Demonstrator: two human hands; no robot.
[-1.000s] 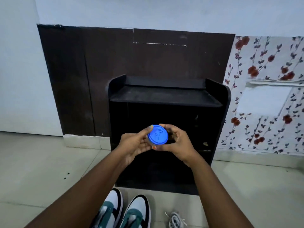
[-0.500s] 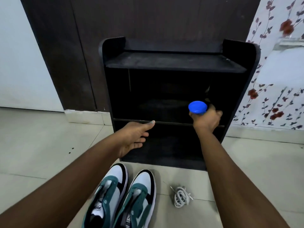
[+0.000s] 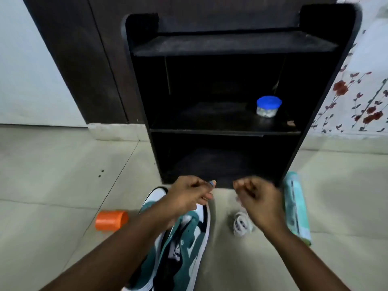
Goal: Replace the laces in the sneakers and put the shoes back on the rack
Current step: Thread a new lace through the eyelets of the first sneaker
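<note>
Nearest you, the green and white sneakers (image 3: 184, 246) lie on the floor (image 3: 52, 185) under your left forearm, toes toward the rack; begin there, since neither shoe shows a lace through its eyelets. Your left hand (image 3: 189, 194) hangs over the toe of the nearer shoe with its fingers curled, and something small and blue shows at the fingertips, though the blur is too heavy to say whether this grip holds anything. Your right hand (image 3: 258, 196) is loosely curled and looks empty; lower it to the coiled white lace (image 3: 241, 224) just beneath it on the floor. Take the coil by one tip and shake it loose before threading; find both ends and even them across the lowest eyelets first, so the two sides come out level. Steady the shoe with your left hand as you feed. The orange cylinder (image 3: 111, 220) to the left and the pale green roll (image 3: 296, 208) to the right can stay put. Farther off, the black rack (image 3: 228, 47) stands open; the blue-lidded jar (image 3: 268, 107) sits at the right of its middle shelf, so place the shoes clear of it.
</note>
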